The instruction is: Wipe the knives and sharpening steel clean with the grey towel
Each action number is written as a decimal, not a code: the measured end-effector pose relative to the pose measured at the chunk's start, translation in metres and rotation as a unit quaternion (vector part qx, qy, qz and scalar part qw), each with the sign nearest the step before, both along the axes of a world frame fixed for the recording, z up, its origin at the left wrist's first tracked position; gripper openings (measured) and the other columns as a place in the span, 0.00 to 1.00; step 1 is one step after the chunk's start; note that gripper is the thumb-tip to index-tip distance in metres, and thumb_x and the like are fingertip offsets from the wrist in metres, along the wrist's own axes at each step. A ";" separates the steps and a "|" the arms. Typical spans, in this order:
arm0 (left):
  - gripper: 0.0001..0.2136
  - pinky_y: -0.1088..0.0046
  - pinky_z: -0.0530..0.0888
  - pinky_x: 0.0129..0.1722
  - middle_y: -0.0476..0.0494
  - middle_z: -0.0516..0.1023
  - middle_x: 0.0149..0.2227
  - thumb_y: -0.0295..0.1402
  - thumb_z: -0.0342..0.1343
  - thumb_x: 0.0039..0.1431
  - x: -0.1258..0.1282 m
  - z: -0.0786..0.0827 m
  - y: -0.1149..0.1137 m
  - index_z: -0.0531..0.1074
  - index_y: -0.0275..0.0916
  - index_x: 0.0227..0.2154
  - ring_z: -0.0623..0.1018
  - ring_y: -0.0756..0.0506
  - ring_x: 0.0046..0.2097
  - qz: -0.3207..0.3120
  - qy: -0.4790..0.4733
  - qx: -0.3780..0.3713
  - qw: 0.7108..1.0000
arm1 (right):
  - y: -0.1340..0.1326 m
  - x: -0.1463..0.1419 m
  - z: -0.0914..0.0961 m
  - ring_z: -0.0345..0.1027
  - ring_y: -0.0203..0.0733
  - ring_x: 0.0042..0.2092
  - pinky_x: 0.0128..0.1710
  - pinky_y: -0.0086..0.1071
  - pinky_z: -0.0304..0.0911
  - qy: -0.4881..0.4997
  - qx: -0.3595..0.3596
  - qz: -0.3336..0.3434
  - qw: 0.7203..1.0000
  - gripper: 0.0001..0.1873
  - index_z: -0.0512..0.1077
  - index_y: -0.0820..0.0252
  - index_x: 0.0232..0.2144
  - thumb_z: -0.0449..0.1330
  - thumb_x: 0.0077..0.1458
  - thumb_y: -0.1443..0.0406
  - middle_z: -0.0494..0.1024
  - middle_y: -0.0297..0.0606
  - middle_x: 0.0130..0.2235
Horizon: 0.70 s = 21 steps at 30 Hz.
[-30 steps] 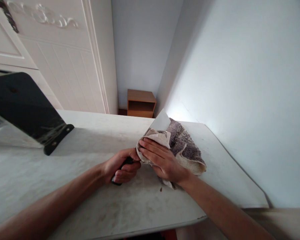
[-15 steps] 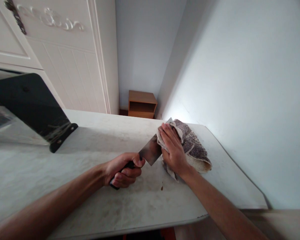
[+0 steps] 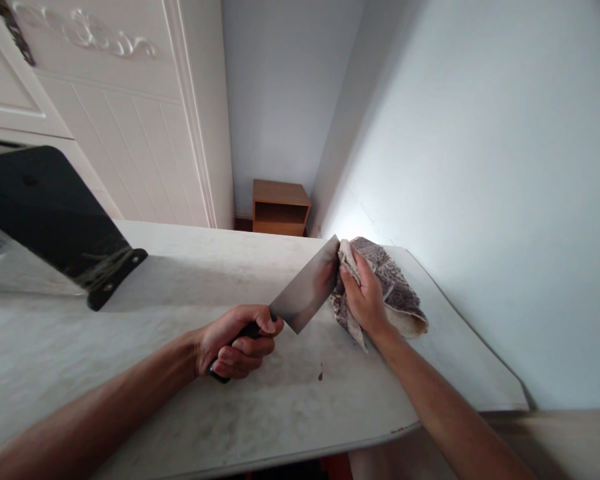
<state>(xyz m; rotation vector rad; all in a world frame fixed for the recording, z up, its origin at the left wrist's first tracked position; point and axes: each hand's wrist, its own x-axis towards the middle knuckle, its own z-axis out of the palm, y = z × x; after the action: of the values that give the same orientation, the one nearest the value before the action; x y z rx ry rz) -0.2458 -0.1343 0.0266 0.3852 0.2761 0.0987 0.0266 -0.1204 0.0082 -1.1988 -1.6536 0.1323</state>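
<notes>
My left hand (image 3: 245, 343) is wrapped round the black handle of a cleaver (image 3: 305, 287), whose broad steel blade points up and to the right above the table. A bunched purple-grey and cream cloth (image 3: 393, 273) is pinched in my right hand (image 3: 365, 293), its folded edge right by the far end of the blade. Whether cloth and steel touch there I cannot tell. Most of the blade's near face shows, with a dim reflection on it. The rest of the cloth hangs down to the right of the blade.
The pale, smudged table (image 3: 180, 413) carries a small brown spot (image 3: 321, 377) near its front. At left stands a black board-like panel (image 3: 55, 220) beside clear plastic. A white cabinet (image 3: 130, 133), a brown wooden stand (image 3: 281, 207) and a wall (image 3: 505, 200) lie beyond.
My right hand and the cloth have slid off the blade toward its far end, baring more of it. The fingers, flat before, now pinch the cloth. The view has shifted slightly.
</notes>
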 end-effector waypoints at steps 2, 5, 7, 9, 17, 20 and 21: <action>0.08 0.84 0.55 0.05 0.56 0.54 0.12 0.27 0.46 0.55 -0.001 0.000 0.001 0.61 0.40 0.21 0.47 0.56 0.09 0.001 -0.002 0.003 1.000 | 0.001 -0.001 0.002 0.67 0.49 0.57 0.60 0.47 0.60 0.062 -0.027 -0.022 0.997 0.21 0.68 0.55 0.56 0.56 0.62 0.57 0.75 0.42 0.55; 0.08 0.84 0.55 0.05 0.56 0.54 0.11 0.27 0.47 0.54 -0.002 -0.001 0.003 0.62 0.40 0.21 0.47 0.56 0.09 -0.002 -0.002 0.003 1.000 | 0.002 0.000 0.007 0.71 0.48 0.51 0.55 0.45 0.63 0.148 -0.067 -0.018 0.987 0.19 0.72 0.55 0.50 0.59 0.60 0.54 0.78 0.39 0.48; 0.08 0.84 0.56 0.04 0.56 0.54 0.11 0.27 0.47 0.54 -0.002 -0.001 0.004 0.62 0.40 0.20 0.47 0.56 0.09 -0.001 -0.001 0.004 1.000 | 0.004 0.002 0.011 0.72 0.47 0.48 0.54 0.43 0.64 0.208 -0.088 0.001 0.974 0.18 0.74 0.55 0.46 0.61 0.57 0.53 0.79 0.36 0.44; 0.08 0.84 0.57 0.04 0.56 0.54 0.11 0.27 0.48 0.54 -0.002 -0.001 0.004 0.62 0.40 0.20 0.48 0.56 0.09 0.003 -0.003 0.006 1.000 | 0.005 0.005 0.013 0.73 0.46 0.44 0.51 0.42 0.66 0.279 -0.119 0.022 0.953 0.18 0.74 0.55 0.44 0.65 0.53 0.54 0.80 0.34 0.41; 0.07 0.84 0.58 0.05 0.56 0.55 0.11 0.28 0.48 0.54 -0.003 -0.003 0.004 0.61 0.40 0.21 0.48 0.56 0.09 0.015 -0.022 0.015 1.000 | 0.003 0.007 0.026 0.77 0.49 0.38 0.42 0.43 0.73 0.438 -0.215 0.087 0.869 0.24 0.74 0.55 0.41 0.72 0.41 0.56 0.81 0.31 0.32; 0.07 0.84 0.58 0.05 0.56 0.55 0.11 0.28 0.48 0.54 -0.004 -0.005 0.004 0.61 0.40 0.21 0.49 0.56 0.09 0.013 -0.025 0.023 0.999 | 0.002 0.006 0.028 0.78 0.50 0.38 0.41 0.42 0.73 0.455 -0.244 0.108 0.850 0.24 0.74 0.55 0.40 0.73 0.40 0.55 0.81 0.32 0.31; 0.07 0.84 0.58 0.05 0.56 0.56 0.12 0.29 0.48 0.54 -0.004 -0.006 0.005 0.61 0.40 0.21 0.49 0.56 0.09 0.012 -0.026 0.025 0.999 | 0.002 0.006 0.028 0.78 0.49 0.38 0.41 0.41 0.74 0.460 -0.254 0.117 0.843 0.24 0.74 0.55 0.39 0.73 0.39 0.55 0.82 0.31 0.31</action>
<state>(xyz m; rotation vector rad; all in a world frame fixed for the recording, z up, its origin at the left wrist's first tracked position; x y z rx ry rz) -0.2494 -0.1297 0.0209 0.4293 0.2278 0.1383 0.0329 -0.1186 0.0365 -1.0278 -0.8876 1.1770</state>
